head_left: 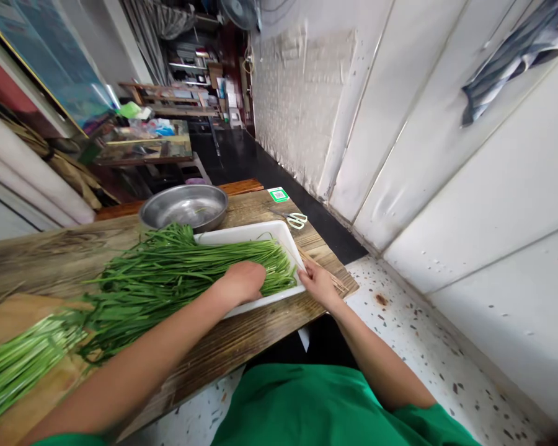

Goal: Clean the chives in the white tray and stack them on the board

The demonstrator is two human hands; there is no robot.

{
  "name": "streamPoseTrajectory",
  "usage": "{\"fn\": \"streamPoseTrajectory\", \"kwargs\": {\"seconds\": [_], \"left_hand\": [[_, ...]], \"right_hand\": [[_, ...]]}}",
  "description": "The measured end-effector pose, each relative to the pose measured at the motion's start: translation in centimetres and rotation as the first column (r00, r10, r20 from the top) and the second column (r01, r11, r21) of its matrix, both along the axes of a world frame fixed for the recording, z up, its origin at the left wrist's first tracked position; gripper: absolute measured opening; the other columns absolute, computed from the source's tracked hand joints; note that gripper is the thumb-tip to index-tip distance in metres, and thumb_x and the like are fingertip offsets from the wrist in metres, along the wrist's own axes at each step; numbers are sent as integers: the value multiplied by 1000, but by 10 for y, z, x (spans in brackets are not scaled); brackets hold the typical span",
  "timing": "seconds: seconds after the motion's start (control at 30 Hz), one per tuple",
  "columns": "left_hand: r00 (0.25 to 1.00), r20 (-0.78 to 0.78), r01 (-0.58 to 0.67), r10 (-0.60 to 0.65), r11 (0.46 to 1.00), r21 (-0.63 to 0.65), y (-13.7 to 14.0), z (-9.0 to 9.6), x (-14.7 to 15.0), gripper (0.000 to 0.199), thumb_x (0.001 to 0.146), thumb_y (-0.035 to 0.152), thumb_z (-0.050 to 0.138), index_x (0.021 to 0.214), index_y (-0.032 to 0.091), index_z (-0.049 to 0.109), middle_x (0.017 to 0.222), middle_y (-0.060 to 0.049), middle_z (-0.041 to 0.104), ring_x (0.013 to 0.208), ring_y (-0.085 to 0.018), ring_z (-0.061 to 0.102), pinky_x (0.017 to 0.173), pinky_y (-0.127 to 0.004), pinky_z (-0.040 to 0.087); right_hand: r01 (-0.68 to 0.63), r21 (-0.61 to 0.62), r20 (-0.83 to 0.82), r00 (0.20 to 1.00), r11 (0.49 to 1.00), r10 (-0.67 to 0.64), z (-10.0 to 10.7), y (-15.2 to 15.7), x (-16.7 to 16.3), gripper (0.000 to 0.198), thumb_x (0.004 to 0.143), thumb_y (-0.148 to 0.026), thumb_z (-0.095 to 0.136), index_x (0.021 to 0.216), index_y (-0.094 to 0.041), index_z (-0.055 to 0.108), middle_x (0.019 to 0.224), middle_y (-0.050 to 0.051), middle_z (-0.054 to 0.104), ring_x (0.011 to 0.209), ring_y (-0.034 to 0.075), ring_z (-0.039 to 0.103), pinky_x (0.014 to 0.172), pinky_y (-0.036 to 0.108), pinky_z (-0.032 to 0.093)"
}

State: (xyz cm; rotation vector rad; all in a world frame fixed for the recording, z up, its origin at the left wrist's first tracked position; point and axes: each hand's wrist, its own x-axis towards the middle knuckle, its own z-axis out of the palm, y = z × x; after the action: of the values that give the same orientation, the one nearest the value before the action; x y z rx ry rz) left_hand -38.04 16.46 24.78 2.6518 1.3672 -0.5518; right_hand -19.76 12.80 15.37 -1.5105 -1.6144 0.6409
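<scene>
A white plastic tray [283, 232] stands on the wooden table, with a thick heap of garlic chives [181, 266] lying in it. Their leaves spill over its left end onto the tabletop. My left hand [244, 282] is closed on the chives near the tray's front wall, its fingertips partly hidden. At the tray's right end, my right hand [318, 285] grips the rim, thumb on the near side. Thin wooden sticks [335, 282] lie beside that hand. Another bunch of chives [32, 353] rests on a cutting board [9, 310] at left.
Behind the tray sits a steel bowl [183, 207]. Scissors [294, 218] and a green QR card [278, 195] lie by the right edge of the wooden table [209, 359]. A white panelled wall [428, 136] runs along the right. Farther back stands a cluttered table [144, 148].
</scene>
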Motion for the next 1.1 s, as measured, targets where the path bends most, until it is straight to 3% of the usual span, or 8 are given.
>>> {"fn": "streamPoseTrajectory", "kwargs": {"seconds": [0.2,0.4,0.63,0.73,0.93,1.0,1.1], "left_hand": [[993,-108,27,-38,995,-99,3,8,-26,29,56,25,61,81,11,65,88,-17,65,79,-28,61,65,-33,48],[978,-208,-42,15,991,-127,2,4,-31,33,52,19,58,84,11,62,87,-16,65,78,-28,62,61,-31,47],[997,-73,-28,23,997,-73,10,-7,-44,35,51,28,56,83,15,59,81,-12,65,71,-25,61,55,-27,43],[999,-40,-39,35,995,-94,15,5,-50,35,50,29,55,82,15,59,80,-8,64,68,-21,59,54,-25,41],[991,126,-17,50,969,-248,23,57,-51,30,53,25,51,81,18,60,75,1,63,66,-16,57,58,-21,40],[991,117,-44,69,979,-201,30,70,-53,31,54,26,51,83,18,59,76,1,63,67,-16,57,61,-21,41],[992,40,-118,117,992,44,46,73,-55,34,57,28,52,89,18,58,83,-4,63,74,-20,57,66,-26,41]], "right_hand": [[-40,-6,-32,999,999,40,-1,-2,2,20,78,-30,43,77,-17,58,50,-6,40,44,9,37,44,19,28],[-45,-11,-89,995,999,44,-2,-3,1,18,77,-29,43,76,-17,57,50,-6,39,43,9,37,43,20,28],[-36,4,-96,995,999,37,-1,-6,1,19,77,-28,43,79,-16,58,50,-6,40,43,9,38,44,20,28],[-25,17,-85,996,1000,26,-2,-7,1,19,77,-29,43,77,-16,58,48,-6,38,43,9,37,44,20,28],[-24,-9,-108,994,1000,23,-8,-5,1,23,76,-28,44,86,-15,60,50,-5,45,43,9,40,45,20,30],[-36,-31,-138,990,999,31,-10,-4,0,25,76,-28,44,89,-15,59,53,-4,49,44,10,42,44,19,31],[-32,-32,-154,988,999,27,-10,-4,0,24,77,-30,44,88,-15,59,51,-4,48,42,9,40,43,19,30]]}}
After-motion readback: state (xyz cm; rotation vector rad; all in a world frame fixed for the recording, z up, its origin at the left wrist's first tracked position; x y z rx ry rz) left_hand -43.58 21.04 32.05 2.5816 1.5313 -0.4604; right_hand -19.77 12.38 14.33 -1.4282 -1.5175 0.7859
